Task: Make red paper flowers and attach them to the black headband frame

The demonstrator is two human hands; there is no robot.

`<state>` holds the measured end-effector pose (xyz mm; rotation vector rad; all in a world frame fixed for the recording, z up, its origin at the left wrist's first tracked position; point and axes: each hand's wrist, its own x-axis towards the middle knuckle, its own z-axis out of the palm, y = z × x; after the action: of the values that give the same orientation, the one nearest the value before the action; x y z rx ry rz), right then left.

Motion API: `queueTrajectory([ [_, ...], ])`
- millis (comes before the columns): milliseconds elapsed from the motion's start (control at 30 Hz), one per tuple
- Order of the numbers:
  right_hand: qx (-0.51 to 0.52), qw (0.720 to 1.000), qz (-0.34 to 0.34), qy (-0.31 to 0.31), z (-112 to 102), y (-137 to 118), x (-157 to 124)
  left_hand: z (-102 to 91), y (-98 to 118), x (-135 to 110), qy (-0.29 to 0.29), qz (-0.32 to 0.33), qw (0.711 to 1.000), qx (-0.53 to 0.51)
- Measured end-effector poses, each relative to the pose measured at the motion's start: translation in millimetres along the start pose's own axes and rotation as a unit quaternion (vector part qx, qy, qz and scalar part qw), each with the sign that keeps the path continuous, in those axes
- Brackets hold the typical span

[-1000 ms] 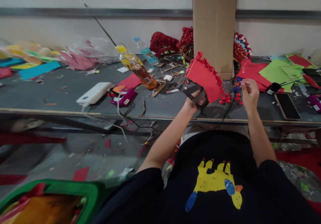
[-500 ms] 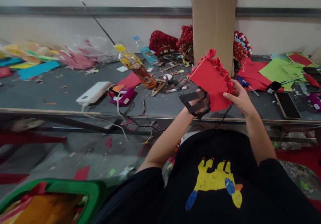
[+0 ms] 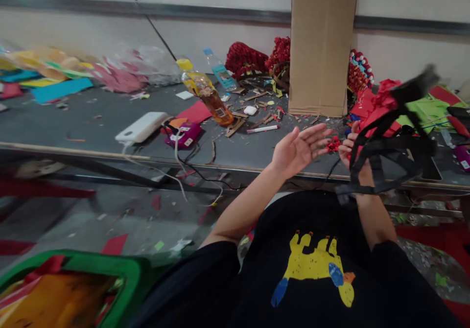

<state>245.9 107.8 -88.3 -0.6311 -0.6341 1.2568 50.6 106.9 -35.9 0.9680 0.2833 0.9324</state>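
Note:
My left hand [image 3: 299, 148] is open, palm up, fingers stretched toward the right, holding nothing. A small red paper flower [image 3: 333, 145] lies just past its fingertips. My right hand [image 3: 355, 157] grips the black strap frame [image 3: 385, 156] of a red paper craft piece [image 3: 378, 106] trimmed with red rosettes. The piece is tilted to the right and blurred by motion. Both hands hover over the front edge of the grey worktable [image 3: 91, 127].
A tall cardboard sheet [image 3: 323, 44] stands against the wall. An orange drink bottle [image 3: 205, 93], a white power bank [image 3: 141, 127] with cables, a marker [image 3: 262, 129], a phone [image 3: 433, 169] and coloured paper sheets [image 3: 429, 107] clutter the table. A green-rimmed bag [image 3: 73, 289] sits lower left.
The red craft piece passed from my left hand to my right and swung to the right. My left hand let go and opened.

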Motion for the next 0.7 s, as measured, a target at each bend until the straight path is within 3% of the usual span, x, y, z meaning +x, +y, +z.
queueTrajectory([
  [133,0.185,0.983,0.011,-0.006,-2.5,-0.6,-2.3,5.8,4.4,-6.6,-0.003,-0.008,1.000,0.012],
  [300,0.266,0.963,0.033,0.002,0.3,-2.9,-7.1,10.1,7.4,-9.6,-0.002,-0.017,1.000,0.009],
  [500,0.274,0.955,0.071,0.093,10.8,-11.2,-12.1,11.8,6.2,-10.4,0.013,-0.028,0.999,-0.018],
  [700,0.206,0.969,0.076,0.116,13.8,-17.8,-14.7,4.8,-10.7,-5.6,0.032,-0.033,0.998,-0.031],
])
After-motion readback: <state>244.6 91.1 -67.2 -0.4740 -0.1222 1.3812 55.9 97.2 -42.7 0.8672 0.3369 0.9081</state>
